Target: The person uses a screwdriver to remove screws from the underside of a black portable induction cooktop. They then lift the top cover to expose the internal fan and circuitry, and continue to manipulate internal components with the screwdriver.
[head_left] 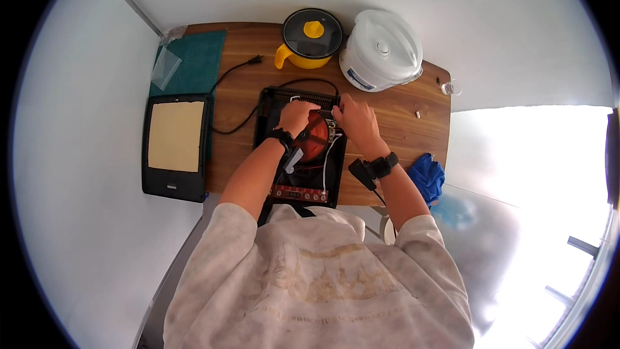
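An opened induction cooker's black base (334, 184) lies in front of me, its insides bare. Inside are a round copper coil (312, 143), a red control board (300, 194) at the near end and a white wire (327, 163) along the right. My left hand (298, 117) is closed over the coil's far edge, fingers bent toward the right. My right hand (359, 124) is closed at the far right corner, close to where the black power cord (313, 80) meets the base. Whatever the fingertips of either hand pinch is hidden or too small to name.
At left, the cooker's top cover (174, 184) with a cream panel rests partly on a green cutting mat (200, 58). Behind stand a yellow pot (310, 62) with a dark lid and a white lidded bucket (381, 52). A blue cloth (426, 178) lies at the table's right edge.
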Tool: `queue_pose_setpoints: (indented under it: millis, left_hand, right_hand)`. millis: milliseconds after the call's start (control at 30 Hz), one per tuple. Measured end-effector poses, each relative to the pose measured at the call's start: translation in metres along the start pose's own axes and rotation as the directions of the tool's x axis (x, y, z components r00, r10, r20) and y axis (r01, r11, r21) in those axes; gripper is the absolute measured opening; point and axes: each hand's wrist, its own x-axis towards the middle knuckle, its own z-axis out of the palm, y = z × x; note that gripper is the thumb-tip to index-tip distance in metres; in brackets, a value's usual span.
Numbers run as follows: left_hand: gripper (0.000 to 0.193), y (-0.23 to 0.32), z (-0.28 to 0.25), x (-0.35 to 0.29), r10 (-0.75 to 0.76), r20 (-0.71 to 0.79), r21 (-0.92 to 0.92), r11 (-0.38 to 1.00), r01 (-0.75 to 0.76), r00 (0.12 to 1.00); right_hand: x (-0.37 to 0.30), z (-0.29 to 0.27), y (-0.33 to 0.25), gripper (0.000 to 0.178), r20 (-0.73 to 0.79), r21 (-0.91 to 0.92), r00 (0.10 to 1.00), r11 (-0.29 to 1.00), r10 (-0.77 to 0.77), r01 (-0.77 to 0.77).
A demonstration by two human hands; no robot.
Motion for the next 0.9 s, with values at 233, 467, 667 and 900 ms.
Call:
queue_pose_setpoints:
  millis: [233,467,667,900]
  left_hand:
    - [0.044,-0.003,-0.004,0.002,0.002,0.044,0.006,1.0,-0.003,0.999]
    - [0.042,0.0,-0.013,0.004,0.044,0.104,0.032,0.998,-0.048,0.994]
    - [0.041,-0.003,-0.014,0.004,0.039,0.122,0.038,0.998,-0.043,0.992]
    - [0.037,-0.008,-0.011,0.006,0.017,0.11,0.006,1.0,-0.018,0.994]
  right_hand:
    - [0.004,0.001,-0.009,0.022,0.115,0.0,0.991,0.997,-0.075,0.075]
    - [0.008,-0.001,-0.016,0.016,0.118,-0.03,0.987,0.993,-0.106,0.11]
    - [0.017,0.002,-0.038,0.013,0.148,-0.146,0.982,0.979,-0.118,0.14]
    - [0.022,0.009,-0.037,0.013,0.127,-0.18,0.941,0.926,-0.313,0.332]
